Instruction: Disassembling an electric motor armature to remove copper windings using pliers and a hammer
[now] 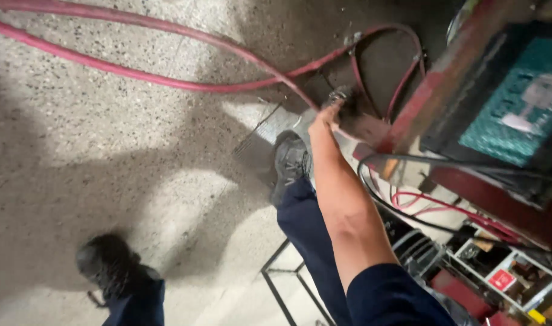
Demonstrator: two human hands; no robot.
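My right hand (329,116) reaches forward and down from a dark blue sleeve. It is closed around a dark, blurred hose end (350,104) with a small metal fitting, close to the base of a red machine (445,78). A long red hose (167,78) loops across the speckled concrete floor and runs up to that spot. My left hand is out of view.
The red machine at right carries a teal panel (517,102), black cables (396,205) and thin red wires (445,208). Below it is a shelf of small boxes (505,274). My two dark shoes (291,160) (107,262) stand on the floor beside a black metal frame (279,274).
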